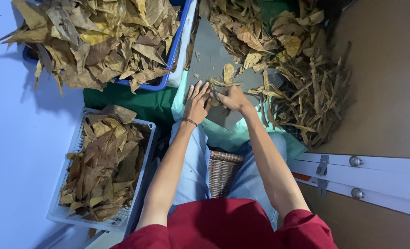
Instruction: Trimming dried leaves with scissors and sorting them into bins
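A dried brown leaf (226, 77) lies on a grey board (214, 57) resting over my knees. My left hand (196, 102) presses on the leaf's near end with fingers spread flat; a dark band circles its wrist. Close beside it, my right hand (232, 97) is closed on the same leaf's stem end. The two hands almost touch. A pile of stripped leaf stems (313, 99) lies just right of my right hand. More loose dried leaves (255, 27) are heaped at the far end of the board.
A blue crate (173, 46) heaped with dried leaves stands at upper left. A white basket (140, 184) of flattened leaves sits at lower left. A wicker stool (223, 173) shows between my legs. A brown panel with metal latches (355, 161) is at right.
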